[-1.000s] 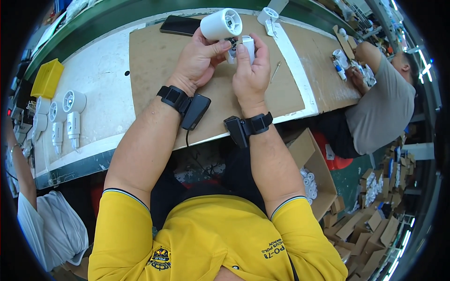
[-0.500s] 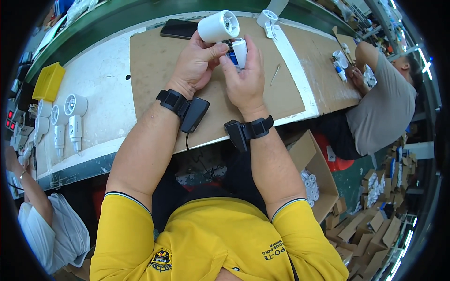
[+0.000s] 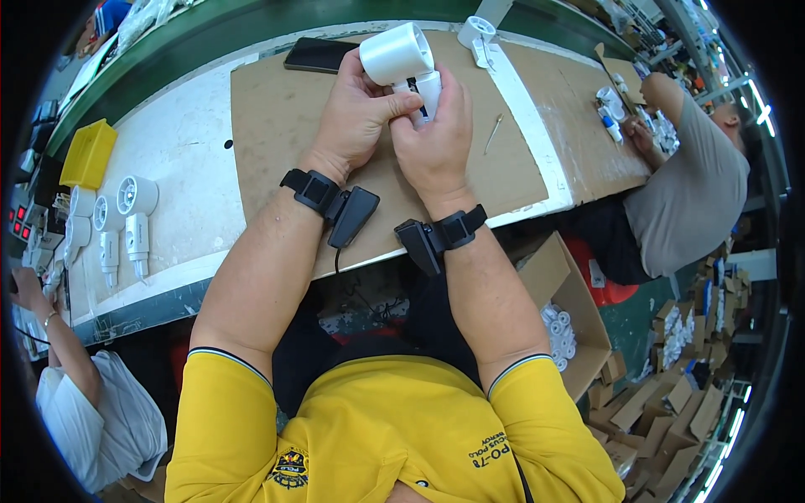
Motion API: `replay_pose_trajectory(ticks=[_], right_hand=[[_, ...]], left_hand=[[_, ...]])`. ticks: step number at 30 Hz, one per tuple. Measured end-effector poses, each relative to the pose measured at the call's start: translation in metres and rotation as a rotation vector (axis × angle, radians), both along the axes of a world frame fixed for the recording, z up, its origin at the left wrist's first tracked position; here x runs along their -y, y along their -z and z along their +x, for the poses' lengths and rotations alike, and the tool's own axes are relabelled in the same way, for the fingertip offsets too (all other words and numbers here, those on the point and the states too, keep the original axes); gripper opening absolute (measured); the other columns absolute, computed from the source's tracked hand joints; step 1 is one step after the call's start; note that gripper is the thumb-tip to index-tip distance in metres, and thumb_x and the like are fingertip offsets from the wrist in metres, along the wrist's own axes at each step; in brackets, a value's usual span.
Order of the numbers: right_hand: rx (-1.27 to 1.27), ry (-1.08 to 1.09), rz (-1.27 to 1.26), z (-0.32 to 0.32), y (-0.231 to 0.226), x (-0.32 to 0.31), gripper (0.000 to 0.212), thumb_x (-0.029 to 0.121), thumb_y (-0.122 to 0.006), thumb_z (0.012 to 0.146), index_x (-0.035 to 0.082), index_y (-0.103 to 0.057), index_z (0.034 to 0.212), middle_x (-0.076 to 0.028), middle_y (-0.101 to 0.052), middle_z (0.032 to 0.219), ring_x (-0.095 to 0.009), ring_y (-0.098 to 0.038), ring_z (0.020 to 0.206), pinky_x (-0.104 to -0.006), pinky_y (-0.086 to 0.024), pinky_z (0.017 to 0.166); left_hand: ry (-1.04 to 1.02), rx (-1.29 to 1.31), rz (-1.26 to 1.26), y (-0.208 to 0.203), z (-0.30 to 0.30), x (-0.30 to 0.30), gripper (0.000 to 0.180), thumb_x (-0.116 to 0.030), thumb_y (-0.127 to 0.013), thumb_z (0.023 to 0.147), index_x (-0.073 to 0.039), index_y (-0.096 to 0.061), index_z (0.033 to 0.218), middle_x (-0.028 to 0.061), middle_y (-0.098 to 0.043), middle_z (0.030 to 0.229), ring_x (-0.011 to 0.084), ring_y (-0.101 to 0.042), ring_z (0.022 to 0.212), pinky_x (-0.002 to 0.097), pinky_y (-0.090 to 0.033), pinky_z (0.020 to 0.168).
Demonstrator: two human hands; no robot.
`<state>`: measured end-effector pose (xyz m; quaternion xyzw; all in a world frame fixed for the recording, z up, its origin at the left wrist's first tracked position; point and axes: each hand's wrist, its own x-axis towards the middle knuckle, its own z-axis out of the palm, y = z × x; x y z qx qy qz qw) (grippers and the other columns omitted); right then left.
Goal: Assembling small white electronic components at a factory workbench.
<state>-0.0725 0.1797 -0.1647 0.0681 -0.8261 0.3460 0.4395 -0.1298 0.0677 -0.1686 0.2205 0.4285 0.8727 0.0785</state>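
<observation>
A small white handheld fan with a drum-shaped head is up in front of me, above the brown cardboard mat. My left hand is closed around the head's left side and the top of the handle, its thumb pressing near the handle's gap. On the right, my right hand grips the white handle shell. A narrow dark opening shows along the handle, with a bit of blue inside. My fingers hide the handle's lower part.
A black phone lies behind my left hand. More white fans stand at the left by a yellow bin. One fan unit is at the back. Co-workers sit at both sides; an open carton stands lower right.
The white handle shell has moved against the handle under the fan head, covering most of the blue part inside. The fan head has tilted and shifted slightly right. Both hands have drawn closer together.
</observation>
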Motion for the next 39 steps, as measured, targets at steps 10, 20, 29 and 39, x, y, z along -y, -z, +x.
replay_pose_trajectory(ticks=[10, 20, 29, 39], right_hand=[[0.074, -0.020, -0.015, -0.005, 0.005, -0.004, 0.050, 0.008, -0.064, 0.081, -0.004, -0.051, 0.128, -0.026, -0.066, 0.100, -0.045, -0.065, 0.089, -0.0467, -0.054, 0.076], [0.146, -0.081, 0.032, -0.001, -0.006, -0.009, 0.047, 0.009, -0.063, 0.082, -0.004, -0.051, 0.126, -0.027, -0.066, 0.098, -0.045, -0.065, 0.087, -0.0482, -0.054, 0.074], [0.028, -0.135, 0.055, 0.013, -0.021, -0.002, 0.043, 0.010, -0.070, 0.083, -0.002, -0.054, 0.121, -0.023, -0.067, 0.097, -0.044, -0.065, 0.088, -0.0481, -0.053, 0.074], [0.130, 0.004, -0.009, 0.014, 0.004, -0.006, 0.028, 0.008, -0.072, 0.082, 0.000, -0.060, 0.106, -0.020, -0.067, 0.103, -0.038, -0.066, 0.089, -0.0442, -0.053, 0.076]], left_hand=[[-0.061, -0.072, -0.138, -0.007, 0.010, -0.001, 0.074, 0.011, -0.079, 0.076, -0.006, -0.041, 0.137, 0.0117, -0.062, 0.123, 0.0223, -0.065, 0.110, 0.0345, -0.059, 0.092], [-0.110, -0.088, -0.147, -0.010, 0.010, -0.003, 0.075, 0.008, -0.082, 0.075, -0.005, -0.040, 0.136, 0.0142, -0.066, 0.116, 0.0220, -0.067, 0.103, 0.0345, -0.058, 0.090], [0.171, 0.091, 0.118, 0.009, -0.012, 0.011, 0.065, 0.003, -0.078, 0.082, -0.006, -0.046, 0.139, 0.0098, -0.065, 0.122, 0.0206, -0.063, 0.113, 0.0339, -0.056, 0.094], [0.332, 0.072, -0.113, 0.004, 0.006, 0.001, 0.060, -0.002, -0.073, 0.089, 0.000, -0.044, 0.141, 0.0130, -0.063, 0.129, 0.0220, -0.063, 0.115, 0.0356, -0.051, 0.102]])
